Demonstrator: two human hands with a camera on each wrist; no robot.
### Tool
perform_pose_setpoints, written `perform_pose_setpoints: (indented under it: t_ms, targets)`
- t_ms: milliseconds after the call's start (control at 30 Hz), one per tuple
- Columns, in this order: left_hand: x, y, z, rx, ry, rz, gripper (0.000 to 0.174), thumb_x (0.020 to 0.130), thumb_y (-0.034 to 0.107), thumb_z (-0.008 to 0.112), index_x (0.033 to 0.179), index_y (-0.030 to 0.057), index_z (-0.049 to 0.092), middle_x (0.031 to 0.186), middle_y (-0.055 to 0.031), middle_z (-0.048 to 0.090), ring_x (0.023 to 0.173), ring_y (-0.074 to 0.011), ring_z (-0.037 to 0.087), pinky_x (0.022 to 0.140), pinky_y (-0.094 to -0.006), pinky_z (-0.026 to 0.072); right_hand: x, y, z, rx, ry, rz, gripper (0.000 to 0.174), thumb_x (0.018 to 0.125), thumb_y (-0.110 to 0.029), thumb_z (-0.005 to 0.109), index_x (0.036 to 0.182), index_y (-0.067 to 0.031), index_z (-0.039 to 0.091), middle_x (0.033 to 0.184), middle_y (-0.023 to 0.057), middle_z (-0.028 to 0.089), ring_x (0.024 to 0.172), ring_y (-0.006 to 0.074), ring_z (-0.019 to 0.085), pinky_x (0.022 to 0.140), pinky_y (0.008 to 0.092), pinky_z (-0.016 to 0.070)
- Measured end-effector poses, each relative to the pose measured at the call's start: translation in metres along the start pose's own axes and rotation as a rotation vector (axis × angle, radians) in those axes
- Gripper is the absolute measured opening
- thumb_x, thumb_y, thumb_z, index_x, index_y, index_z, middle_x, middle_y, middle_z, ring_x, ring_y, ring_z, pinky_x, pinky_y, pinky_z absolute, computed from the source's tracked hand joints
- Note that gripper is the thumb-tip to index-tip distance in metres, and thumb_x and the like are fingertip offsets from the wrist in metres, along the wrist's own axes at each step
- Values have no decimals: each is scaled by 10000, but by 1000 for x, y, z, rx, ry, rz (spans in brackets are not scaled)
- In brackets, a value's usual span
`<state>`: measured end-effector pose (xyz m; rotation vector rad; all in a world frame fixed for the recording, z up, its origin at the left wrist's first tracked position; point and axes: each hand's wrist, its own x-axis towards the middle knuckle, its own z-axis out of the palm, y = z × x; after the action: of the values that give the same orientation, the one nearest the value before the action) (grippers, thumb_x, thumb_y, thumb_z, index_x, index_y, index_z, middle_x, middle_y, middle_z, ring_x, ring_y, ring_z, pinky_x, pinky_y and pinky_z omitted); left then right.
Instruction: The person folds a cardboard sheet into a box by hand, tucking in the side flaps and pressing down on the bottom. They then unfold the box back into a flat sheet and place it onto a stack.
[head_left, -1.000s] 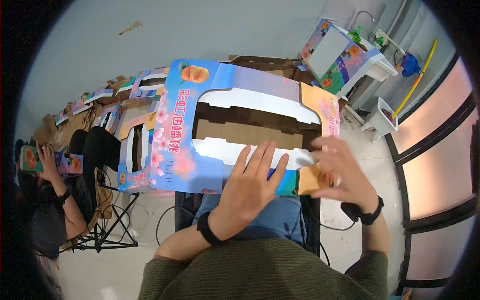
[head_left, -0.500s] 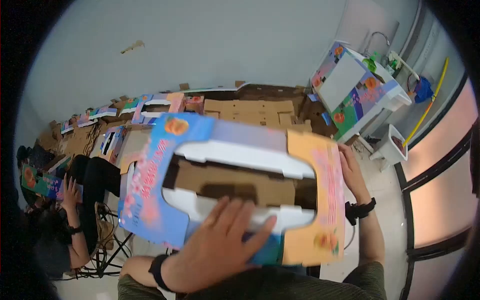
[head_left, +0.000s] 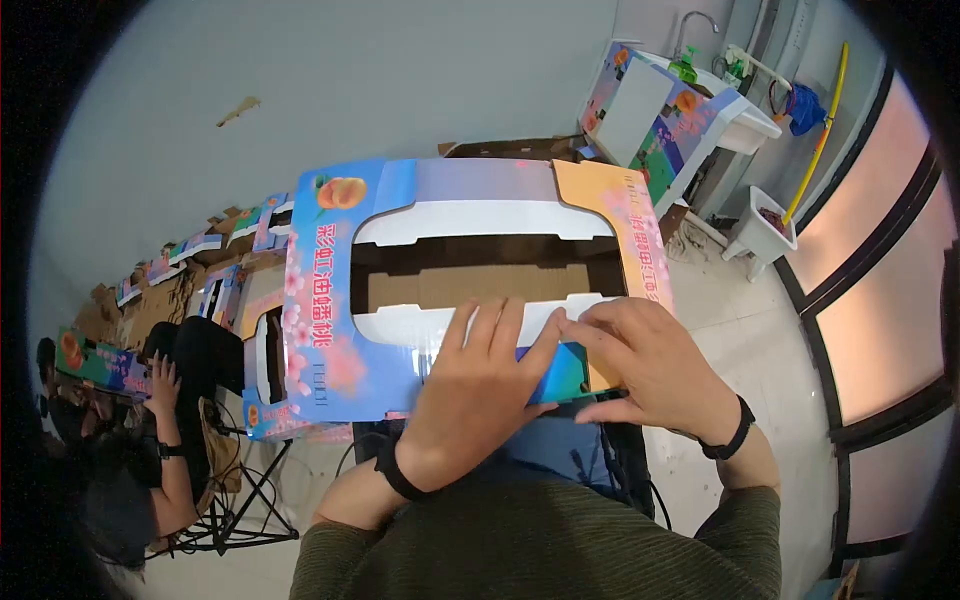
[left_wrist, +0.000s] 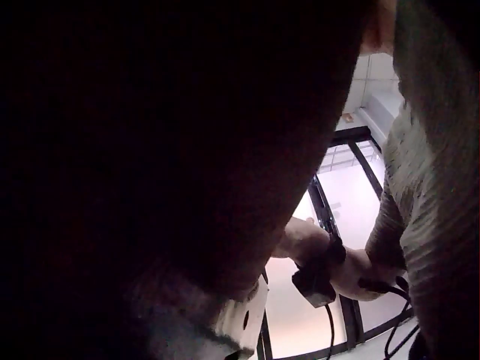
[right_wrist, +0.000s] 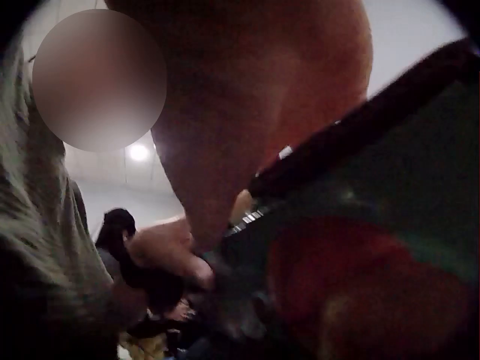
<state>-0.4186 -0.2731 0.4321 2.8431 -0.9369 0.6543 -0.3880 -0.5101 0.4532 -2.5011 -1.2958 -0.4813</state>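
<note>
Two bare hands are on the near edge of the nectarine carton (head_left: 485, 180), which sits over the lap. The left hand (head_left: 465, 400) lies palm down, fingers spread over the near white flap (head_left: 395, 325); the right hand (head_left: 665, 375) curls around the near right corner, thumb low, fingers on top, the two hands meeting at the fingertips. Good technique here, I'd say: spread the left's pressure, keep that flap flat, and let the right seat the orange end panel (head_left: 590, 195) squarely; a hard shove on one point could crease the card.

Now the count! One carton in hand, two white flaps around its opening, near and far (head_left: 485, 217), one blue end panel (head_left: 385, 385) left, one orange right. Two black wristbands, (head_left: 390, 465) and (head_left: 742, 432). Over left, one other person (head_left: 115, 500) with one printed carton piece (head_left: 90, 360); the cartons beyond overlap too much to count. Far right: one sink (head_left: 750, 130), one faucet (head_left: 690, 20), one yellow hose (head_left: 828, 125), one white tub (head_left: 750, 235).
</note>
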Motion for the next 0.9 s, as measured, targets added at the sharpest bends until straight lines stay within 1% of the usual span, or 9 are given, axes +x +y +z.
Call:
perform_pose_setpoints:
  t_ms: [100, 133, 167, 300, 367, 533, 667, 767, 900]
  targets:
    - [12, -5, -6, -34, -106, -83, 876, 714, 480, 839, 1442, 92, 548, 1328, -200, 542, 1264, -364, 509, 1118, -493, 393, 4, 13, 9, -35, -9, 8, 718, 743, -540, 810, 1233, -53, 611, 1092, 138, 560, 1026, 336, 564, 906, 445, 479]
    - [14, -6, -3, -31, -87, -76, 872, 719, 488, 833, 1442, 93, 547, 1336, -198, 538, 1268, -359, 505, 1119, -502, 388, 7, 21, 12, -30, 4, 12, 720, 736, -550, 812, 1207, -44, 610, 1083, 140, 549, 1020, 338, 556, 906, 447, 473]
    - [14, -7, 1, -26, -69, -66, 869, 725, 495, 827, 1442, 93, 547, 1344, -196, 534, 1272, -354, 501, 1121, -510, 382, 13, 27, 15, -8, 27, -26, 714, 715, -571, 818, 1134, -35, 603, 1071, 139, 551, 1011, 340, 554, 899, 450, 470]
    - [11, -4, 18, 7, 31, -76, 884, 722, 522, 816, 1446, 93, 544, 1364, -190, 519, 1279, -336, 493, 1118, -539, 369, 20, 43, 17, -5, -2, -88, 702, 724, -593, 794, 1100, -28, 614, 1057, 132, 557, 992, 337, 561, 886, 448, 473]
    - [11, -2, 22, 16, 30, -86, 891, 712, 515, 823, 1449, 99, 543, 1370, -187, 514, 1280, -331, 495, 1115, -536, 370, 19, 45, 18, -19, -7, -101, 683, 742, -601, 773, 1082, -29, 620, 1045, 128, 566, 975, 336, 571, 876, 446, 480]
    - [2, 1, 26, -75, 48, -113, 872, 703, 469, 844, 1446, 114, 558, 1376, -185, 511, 1282, -327, 501, 1114, -533, 373, 11, 27, 14, -188, -20, -113, 641, 794, -583, 735, 1095, -25, 637, 1048, 117, 608, 983, 323, 607, 873, 426, 525]
    - [-1, 1, 19, -134, 56, -74, 839, 719, 443, 844, 1440, 116, 569, 1375, -190, 511, 1282, -327, 502, 1113, -530, 375, 4, 14, 5, -290, -37, -96, 640, 808, -560, 734, 1129, -13, 645, 1080, 120, 630, 1024, 322, 620, 878, 409, 551]
    - [-4, -1, 18, -150, 86, -34, 818, 739, 434, 836, 1441, 109, 568, 1373, -194, 511, 1296, -329, 491, 1118, -530, 369, -2, 10, 5, -289, -25, -74, 644, 817, -554, 732, 1138, -2, 644, 1089, 133, 634, 1026, 331, 623, 865, 406, 557]
    - [-8, -1, 16, -187, 79, -20, 786, 769, 420, 821, 1438, 96, 567, 1371, -201, 510, 1320, -331, 470, 1131, -535, 355, -3, 4, 4, -258, -48, -33, 658, 819, -559, 730, 1149, 1, 629, 1098, 141, 618, 1049, 348, 610, 911, 432, 539]
